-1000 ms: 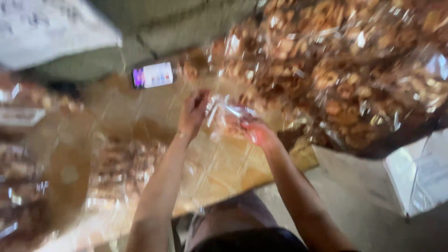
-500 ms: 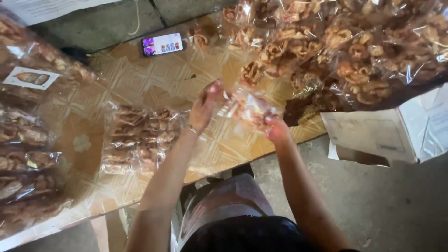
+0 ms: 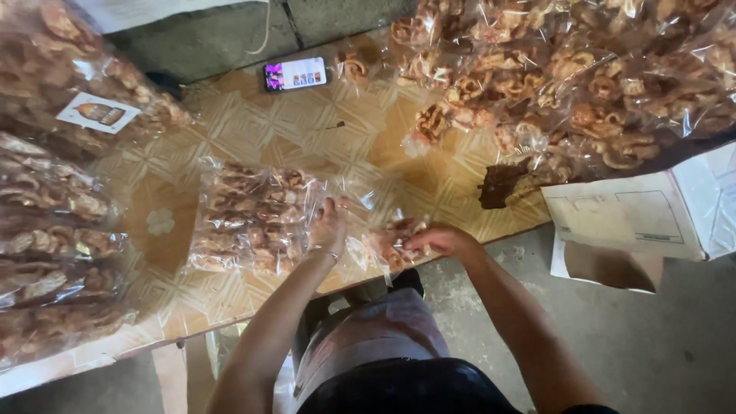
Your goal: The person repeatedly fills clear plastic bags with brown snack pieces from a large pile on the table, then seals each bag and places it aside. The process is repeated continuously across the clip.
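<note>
A low table (image 3: 253, 126) with a tan, diamond-patterned top is carrying everything here. A phone (image 3: 295, 74) is lying face-up near its far edge. Clear bags of fried snacks (image 3: 253, 218) are resting flat mid-table, stacked packs (image 3: 54, 230) are crowding one end, and a big loose heap (image 3: 567, 77) is piling over the other.

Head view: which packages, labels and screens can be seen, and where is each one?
Small clear snack bag: table's near edge, held by both hands.
Flat clear packs: stacked left of it, brown snacks inside.
Large clear bags: far right, heaped.
White label: on a far-left bag, brown picture.
Phone: far edge, screen lit.
Cardboard box: right, beside table.
</note>
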